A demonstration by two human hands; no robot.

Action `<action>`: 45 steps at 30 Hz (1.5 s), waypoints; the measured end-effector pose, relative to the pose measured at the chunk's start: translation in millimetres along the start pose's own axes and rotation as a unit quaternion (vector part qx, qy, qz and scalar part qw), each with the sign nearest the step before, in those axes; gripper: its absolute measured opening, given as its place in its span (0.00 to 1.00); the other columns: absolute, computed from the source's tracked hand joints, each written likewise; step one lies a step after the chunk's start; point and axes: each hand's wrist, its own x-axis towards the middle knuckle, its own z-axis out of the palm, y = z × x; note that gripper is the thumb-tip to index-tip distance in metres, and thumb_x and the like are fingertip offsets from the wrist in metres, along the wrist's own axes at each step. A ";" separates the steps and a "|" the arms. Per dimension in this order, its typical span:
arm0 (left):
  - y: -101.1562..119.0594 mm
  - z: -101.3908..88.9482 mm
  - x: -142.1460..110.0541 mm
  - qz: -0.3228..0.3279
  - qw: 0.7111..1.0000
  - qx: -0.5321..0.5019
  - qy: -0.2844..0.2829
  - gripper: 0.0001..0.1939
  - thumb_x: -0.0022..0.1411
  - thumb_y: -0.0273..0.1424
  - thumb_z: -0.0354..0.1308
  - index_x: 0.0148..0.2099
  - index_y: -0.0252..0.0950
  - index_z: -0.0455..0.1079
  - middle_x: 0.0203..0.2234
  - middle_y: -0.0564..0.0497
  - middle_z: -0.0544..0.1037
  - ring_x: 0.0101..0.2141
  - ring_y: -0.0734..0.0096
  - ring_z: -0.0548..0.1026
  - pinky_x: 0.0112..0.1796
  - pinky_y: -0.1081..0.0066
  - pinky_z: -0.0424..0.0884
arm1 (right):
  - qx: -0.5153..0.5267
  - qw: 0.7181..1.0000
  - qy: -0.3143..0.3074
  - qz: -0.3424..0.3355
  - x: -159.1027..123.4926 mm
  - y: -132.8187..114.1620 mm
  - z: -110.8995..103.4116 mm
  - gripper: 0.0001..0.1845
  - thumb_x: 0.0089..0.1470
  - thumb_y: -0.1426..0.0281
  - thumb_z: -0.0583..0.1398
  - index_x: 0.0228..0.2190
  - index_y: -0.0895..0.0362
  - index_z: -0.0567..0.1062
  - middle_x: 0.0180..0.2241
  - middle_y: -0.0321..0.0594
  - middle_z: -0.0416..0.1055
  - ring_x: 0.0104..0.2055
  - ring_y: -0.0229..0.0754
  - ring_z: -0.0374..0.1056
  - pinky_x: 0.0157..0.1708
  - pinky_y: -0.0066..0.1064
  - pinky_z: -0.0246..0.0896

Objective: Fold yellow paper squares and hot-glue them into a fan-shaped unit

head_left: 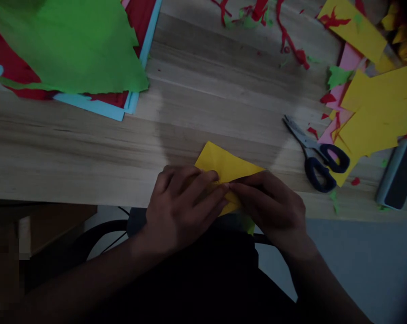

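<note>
A small folded yellow paper point(225, 163) lies at the near edge of the wooden table point(88, 148). My left hand point(183, 202) rests on its near left part, fingers curled and pressed down on it. My right hand point(271, 204) meets it from the right, fingertips pinching the paper's near edge. The lower part of the paper is hidden under both hands.
Scissors point(316, 153) with dark handles lie to the right. Yellow and pink paper sheets point(375, 108) and red scraps point(287, 40) lie at the back right. A green sheet point(71, 45) covers red and blue sheets at the back left. A grey device point(397, 173) sits at the right edge.
</note>
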 end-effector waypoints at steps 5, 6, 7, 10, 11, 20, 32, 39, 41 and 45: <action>-1.6 -0.3 -2.2 0.012 1.000 0.004 -0.011 0.11 0.62 0.33 0.65 0.47 0.48 0.76 0.45 0.59 0.82 0.45 0.62 0.76 0.42 0.57 0.71 | -0.030 0.998 0.017 -0.062 0.1 8.7 1.0 0.14 0.61 0.73 0.62 0.47 0.48 0.79 0.38 0.38 0.75 0.39 0.39 0.72 0.34 0.31 0.67; -1.8 -1.0 -2.3 0.015 1.000 -0.002 -0.014 0.11 0.62 0.32 0.65 0.47 0.48 0.76 0.45 0.59 0.82 0.45 0.62 0.76 0.43 0.57 0.72 | -0.037 0.996 0.019 -0.075 0.3 10.3 1.1 0.14 0.60 0.73 0.62 0.47 0.49 0.78 0.39 0.38 0.75 0.40 0.40 0.71 0.34 0.31 0.67; -2.1 -1.7 -2.3 0.011 1.000 -0.010 -0.009 0.10 0.61 0.31 0.66 0.45 0.49 0.76 0.44 0.60 0.82 0.46 0.62 0.76 0.44 0.57 0.72 | -0.044 0.995 0.020 -0.087 0.4 11.6 1.0 0.15 0.59 0.73 0.63 0.48 0.50 0.78 0.39 0.39 0.75 0.40 0.40 0.70 0.34 0.31 0.67; -3.9 -2.2 -2.6 0.013 0.999 -0.030 0.005 0.10 0.60 0.30 0.67 0.44 0.49 0.76 0.43 0.59 0.82 0.46 0.61 0.77 0.45 0.57 0.71 | -0.060 0.992 0.025 -0.104 0.8 11.4 0.1 0.16 0.58 0.72 0.65 0.48 0.51 0.78 0.38 0.39 0.74 0.39 0.40 0.69 0.34 0.32 0.66; -4.8 -2.0 -2.9 0.015 0.999 -0.032 0.004 0.11 0.59 0.30 0.68 0.44 0.49 0.76 0.43 0.58 0.82 0.46 0.60 0.77 0.45 0.56 0.71 | -0.067 0.992 0.027 -0.102 1.2 9.8 -0.5 0.16 0.58 0.71 0.65 0.48 0.50 0.78 0.38 0.39 0.74 0.38 0.41 0.68 0.34 0.33 0.66; -5.3 -3.5 -0.6 0.022 0.999 -0.044 -0.007 0.09 0.57 0.30 0.70 0.40 0.43 0.74 0.43 0.52 0.81 0.45 0.58 0.75 0.43 0.56 0.70 | -0.017 0.995 0.060 -0.079 2.4 10.1 -1.6 0.11 0.57 0.74 0.65 0.42 0.50 0.80 0.38 0.40 0.75 0.39 0.42 0.69 0.37 0.35 0.68; -3.7 -5.6 0.4 -0.023 0.994 -0.107 -0.005 0.07 0.60 0.29 0.67 0.39 0.40 0.71 0.42 0.51 0.80 0.43 0.62 0.76 0.45 0.58 0.70 | -0.038 0.991 0.090 -0.097 0.6 7.4 10.0 0.17 0.57 0.72 0.66 0.48 0.51 0.79 0.41 0.43 0.76 0.41 0.44 0.69 0.39 0.36 0.68; -4.5 -6.2 -0.5 -0.058 0.992 -0.102 -0.037 0.06 0.62 0.32 0.66 0.39 0.43 0.72 0.40 0.56 0.83 0.44 0.63 0.76 0.46 0.58 0.68 | 0.044 0.990 0.133 0.005 6.6 0.9 9.5 0.02 0.58 0.73 0.65 0.35 0.57 0.79 0.34 0.38 0.79 0.37 0.39 0.71 0.40 0.32 0.66; -3.6 -4.0 -1.4 -0.050 0.995 -0.084 -0.036 0.07 0.61 0.34 0.68 0.37 0.42 0.71 0.41 0.54 0.82 0.44 0.61 0.76 0.46 0.57 0.68 | 0.048 0.990 0.133 0.015 9.6 -2.3 10.0 0.01 0.58 0.72 0.65 0.35 0.57 0.78 0.34 0.38 0.78 0.37 0.40 0.71 0.40 0.33 0.66; -1.1 -6.5 -1.4 -0.034 0.996 -0.080 -0.021 0.09 0.61 0.31 0.67 0.40 0.41 0.69 0.45 0.50 0.79 0.45 0.60 0.75 0.46 0.56 0.70 | 0.050 0.987 0.152 -0.020 6.4 -12.3 9.8 0.02 0.57 0.75 0.66 0.34 0.56 0.78 0.29 0.37 0.73 0.34 0.38 0.66 0.36 0.32 0.64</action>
